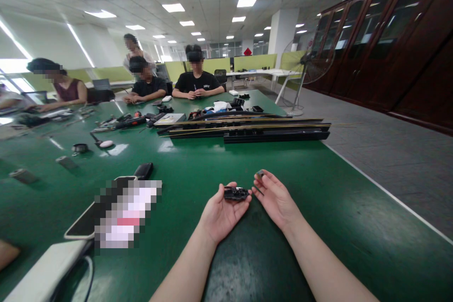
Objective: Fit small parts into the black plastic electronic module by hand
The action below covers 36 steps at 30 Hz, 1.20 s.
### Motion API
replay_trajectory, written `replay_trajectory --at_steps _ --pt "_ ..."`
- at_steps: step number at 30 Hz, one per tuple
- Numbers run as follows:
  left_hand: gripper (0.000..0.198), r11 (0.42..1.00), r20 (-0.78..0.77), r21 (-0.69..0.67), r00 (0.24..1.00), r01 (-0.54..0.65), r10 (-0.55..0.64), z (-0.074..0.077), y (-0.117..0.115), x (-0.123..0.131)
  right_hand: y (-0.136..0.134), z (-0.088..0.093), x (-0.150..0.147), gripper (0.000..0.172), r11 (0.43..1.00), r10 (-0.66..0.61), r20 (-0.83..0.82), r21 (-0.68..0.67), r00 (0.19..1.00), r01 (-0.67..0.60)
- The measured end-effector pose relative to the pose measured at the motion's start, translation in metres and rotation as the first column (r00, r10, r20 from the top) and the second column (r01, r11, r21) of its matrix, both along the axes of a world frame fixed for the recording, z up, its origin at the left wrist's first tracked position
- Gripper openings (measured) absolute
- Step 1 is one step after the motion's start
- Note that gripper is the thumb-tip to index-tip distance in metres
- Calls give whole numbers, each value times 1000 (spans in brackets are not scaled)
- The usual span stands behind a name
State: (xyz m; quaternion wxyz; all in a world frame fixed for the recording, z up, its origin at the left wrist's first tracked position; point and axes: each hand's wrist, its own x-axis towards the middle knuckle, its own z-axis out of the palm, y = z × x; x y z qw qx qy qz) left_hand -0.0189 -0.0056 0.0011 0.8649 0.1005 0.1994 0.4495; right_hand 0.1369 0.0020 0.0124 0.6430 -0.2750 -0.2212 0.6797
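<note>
My left hand [221, 211] is palm up over the green table [339, 207], its fingers curled around a small black plastic part [236, 193]. Just to its right, my right hand [276, 197] pinches a tiny dark piece [260, 174] between thumb and fingertips, close to the black part's right end. Both forearms reach in from the bottom edge.
A phone [85, 222] and a black key fob [143, 170] lie to the left. Long black rails [247, 130] stretch across the table's middle. Tools and small metal parts are scattered at far left. Several people sit at the far end. A floor fan [314, 63] stands right.
</note>
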Motion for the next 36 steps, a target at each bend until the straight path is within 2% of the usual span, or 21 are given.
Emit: replay_trajectory --at_steps 25,36 --pt "34 996 -19 67 998 56 -55 0 0 -1 0 1 1 20 1000 8 -4 -23 1000 -8" --pt "35 997 -14 46 998 55 -55 0 0 -1 0 1 1 21 999 -3 5 -45 1000 3"
